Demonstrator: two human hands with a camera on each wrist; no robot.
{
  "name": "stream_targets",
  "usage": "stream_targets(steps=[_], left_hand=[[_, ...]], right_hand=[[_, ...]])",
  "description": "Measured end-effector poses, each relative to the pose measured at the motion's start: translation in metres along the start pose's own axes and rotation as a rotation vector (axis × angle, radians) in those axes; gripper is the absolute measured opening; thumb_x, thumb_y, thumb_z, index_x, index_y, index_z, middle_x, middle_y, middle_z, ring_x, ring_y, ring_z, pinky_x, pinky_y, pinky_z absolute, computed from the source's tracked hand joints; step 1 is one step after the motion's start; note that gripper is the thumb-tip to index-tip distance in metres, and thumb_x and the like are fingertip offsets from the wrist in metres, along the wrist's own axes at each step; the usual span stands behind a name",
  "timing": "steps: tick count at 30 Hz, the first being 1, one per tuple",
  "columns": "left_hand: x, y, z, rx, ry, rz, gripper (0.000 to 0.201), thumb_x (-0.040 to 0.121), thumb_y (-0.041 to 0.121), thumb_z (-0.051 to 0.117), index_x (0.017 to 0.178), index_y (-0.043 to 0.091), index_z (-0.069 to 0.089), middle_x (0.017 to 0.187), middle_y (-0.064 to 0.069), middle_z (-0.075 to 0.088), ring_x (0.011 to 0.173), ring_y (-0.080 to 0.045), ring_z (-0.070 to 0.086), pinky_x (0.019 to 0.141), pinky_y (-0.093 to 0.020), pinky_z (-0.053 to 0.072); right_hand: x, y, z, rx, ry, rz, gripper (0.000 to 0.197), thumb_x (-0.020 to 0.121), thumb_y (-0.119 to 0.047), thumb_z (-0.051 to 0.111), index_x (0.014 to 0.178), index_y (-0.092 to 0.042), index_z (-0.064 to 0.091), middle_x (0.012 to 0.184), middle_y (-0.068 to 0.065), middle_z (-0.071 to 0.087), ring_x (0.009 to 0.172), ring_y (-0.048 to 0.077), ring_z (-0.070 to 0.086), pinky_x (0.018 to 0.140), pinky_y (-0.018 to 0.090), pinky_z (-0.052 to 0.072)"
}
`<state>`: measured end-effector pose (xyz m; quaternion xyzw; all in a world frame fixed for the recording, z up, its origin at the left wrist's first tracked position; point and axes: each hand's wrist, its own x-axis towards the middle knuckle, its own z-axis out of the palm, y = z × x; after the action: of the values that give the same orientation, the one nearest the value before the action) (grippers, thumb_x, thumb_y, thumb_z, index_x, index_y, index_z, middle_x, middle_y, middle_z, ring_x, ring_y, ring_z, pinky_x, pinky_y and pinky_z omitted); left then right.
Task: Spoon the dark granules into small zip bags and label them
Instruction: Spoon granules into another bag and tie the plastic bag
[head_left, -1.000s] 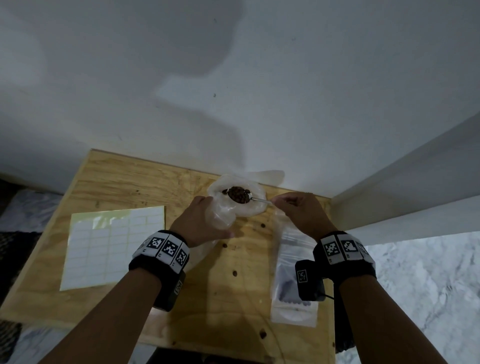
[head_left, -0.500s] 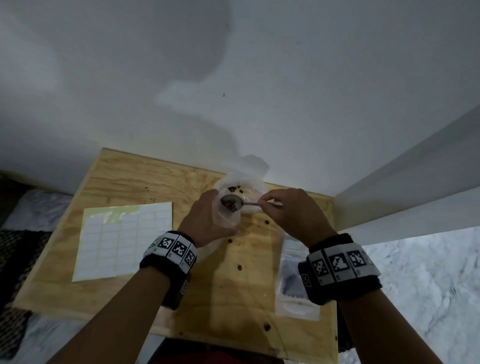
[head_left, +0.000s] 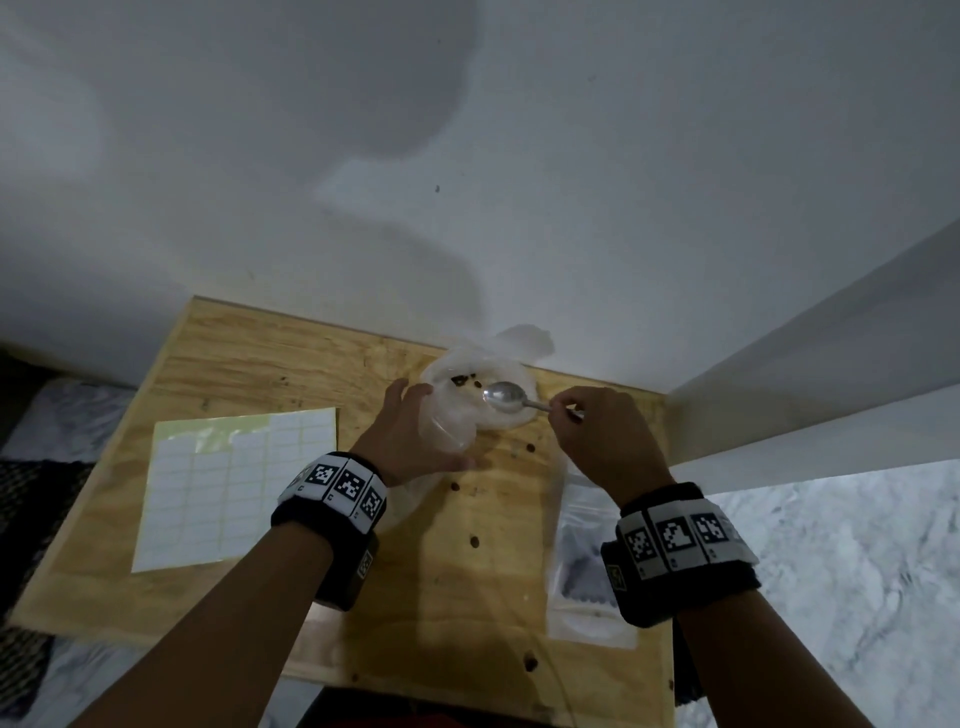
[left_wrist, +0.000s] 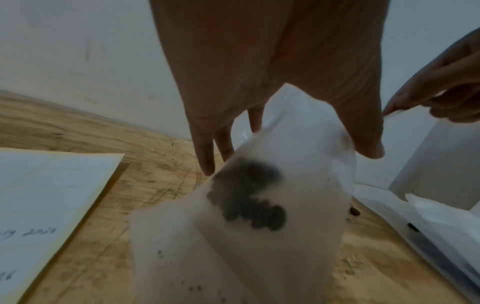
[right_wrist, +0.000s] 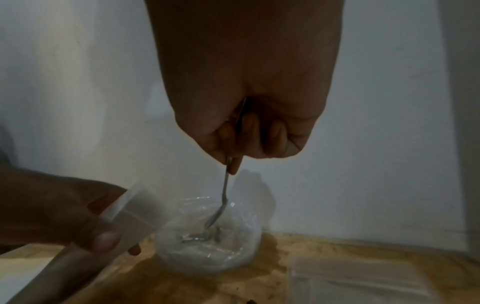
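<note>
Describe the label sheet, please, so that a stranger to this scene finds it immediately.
Start from the plywood board against the white wall. The label sheet lies flat on the board's left part, left of both hands. Unlike the clear plastic bags on the right, it is opaque white paper divided into small rectangles.

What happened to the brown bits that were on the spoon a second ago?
The spoon was heaped with granules, tipped over the small zip bag, and now sits empty back over the big plastic bag. A dark clump of granules lies inside the small bag. The left hand still holds that bag, the right hand still grips the spoon. The label sheet stayed put.
</note>
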<state>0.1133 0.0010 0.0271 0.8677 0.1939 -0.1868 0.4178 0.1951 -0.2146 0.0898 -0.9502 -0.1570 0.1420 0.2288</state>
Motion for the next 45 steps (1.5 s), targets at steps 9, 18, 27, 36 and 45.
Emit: stream_targets(steps=[9,18,27,36,45], left_hand=[[0.016,0.007,0.001,0.057,0.038,0.024,0.114,0.051,0.054,0.088,0.14,0.009,0.032,0.142,-0.002,0.03,0.129,-0.019,0.037,0.104,-0.034,0.04],[0.016,0.008,-0.003,0.053,-0.008,0.038,0.118,0.039,0.065,0.079,0.136,0.013,0.035,0.141,0.001,0.026,0.128,-0.02,0.038,0.103,-0.04,0.044],[0.016,0.012,-0.006,0.035,-0.024,0.017,0.123,0.047,0.057,0.085,0.144,0.01,0.027,0.15,0.001,0.021,0.136,-0.02,0.031,0.109,-0.037,0.035],[0.022,0.005,-0.002,0.067,-0.003,0.034,0.116,0.048,0.057,0.087,0.14,0.016,0.03,0.148,0.004,0.024,0.134,-0.018,0.034,0.106,-0.043,0.04],[0.025,0.003,0.002,0.081,-0.021,0.043,0.117,0.043,0.063,0.082,0.139,0.018,0.032,0.143,0.005,0.029,0.129,-0.019,0.038,0.101,-0.044,0.043]], right_hand=[[0.02,-0.008,0.034,-0.038,-0.011,-0.009,0.032,0.093,-0.026,0.042,0.073,-0.014,0.063,0.063,0.002,0.063,0.056,0.02,0.058,0.056,0.036,0.053],[0.035,-0.007,0.033,-0.07,-0.009,0.022,0.032,0.091,-0.022,0.044,0.061,-0.018,0.05,0.057,0.0,0.051,0.054,0.021,0.052,0.05,0.027,0.036],[0.033,-0.006,0.056,-0.058,-0.048,0.022,0.029,0.099,-0.024,0.038,0.09,-0.012,0.063,0.073,0.006,0.065,0.064,0.022,0.06,0.056,0.029,0.044],[0.025,-0.009,0.05,0.011,0.011,0.112,0.025,0.095,-0.022,0.044,0.084,-0.013,0.065,0.074,0.003,0.066,0.064,0.02,0.06,0.055,0.027,0.045],[0.024,-0.01,0.064,0.164,0.049,0.225,0.025,0.097,-0.021,0.041,0.088,-0.012,0.062,0.077,0.004,0.064,0.071,0.024,0.062,0.063,0.036,0.052]])
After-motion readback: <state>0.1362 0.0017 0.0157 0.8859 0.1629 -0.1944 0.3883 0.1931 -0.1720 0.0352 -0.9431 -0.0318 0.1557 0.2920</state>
